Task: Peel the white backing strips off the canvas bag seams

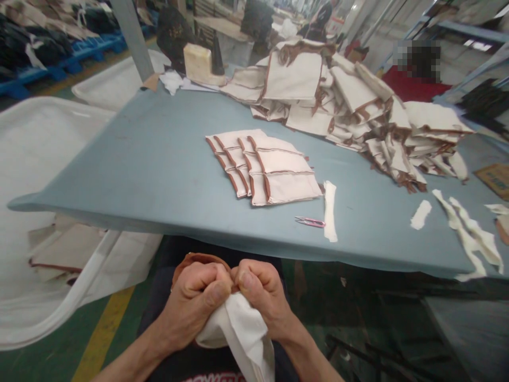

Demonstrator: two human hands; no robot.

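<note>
Over my lap, below the table's front edge, both fists grip a white and brown fabric piece (238,323). My left hand (199,292) is closed on its brown edge, with brown material showing behind the knuckles. Pressed close beside it, my right hand (260,292) pinches the same piece. White cloth hangs down in folds below the two thumbs. On the table ahead lie overlapping rows of flat white pieces with brown edging (278,162). Thread snips (310,222) with pink handles rest near a white fabric strip (330,212).
A large heap of white, brown-trimmed pieces (298,74) covers the back right of the blue-green table (159,159). White scraps (463,233) lie at the right. A white bin (91,270) with fabric inside stands at the left, against the table's edge.
</note>
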